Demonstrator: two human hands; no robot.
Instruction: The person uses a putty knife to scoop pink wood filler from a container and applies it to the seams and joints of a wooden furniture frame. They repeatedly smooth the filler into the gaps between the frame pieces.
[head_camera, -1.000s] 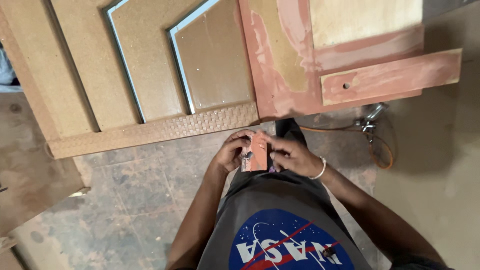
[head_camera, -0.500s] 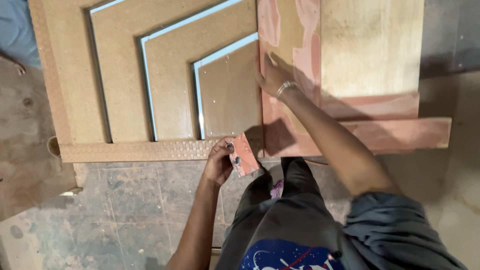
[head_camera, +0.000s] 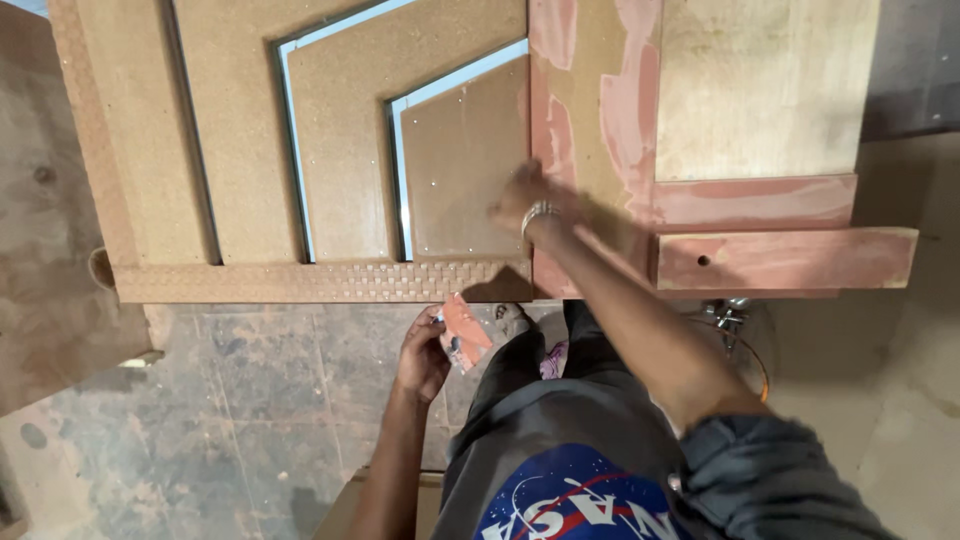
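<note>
Left hand (head_camera: 422, 352): closed on a small worn pinkish sanding pad (head_camera: 463, 331), below the panel's near edge.
Right hand (head_camera: 522, 196): blurred, pressed on the brown stepped door panel (head_camera: 350, 180); how far open cannot be told.

The right hand (head_camera: 520, 195) is stretched well forward on a nearly straight arm, palm down and blurred, a bracelet at its wrist, while the left hand (head_camera: 422, 352) hangs low near the body, forearm bent, fingers curled closed.
</note>
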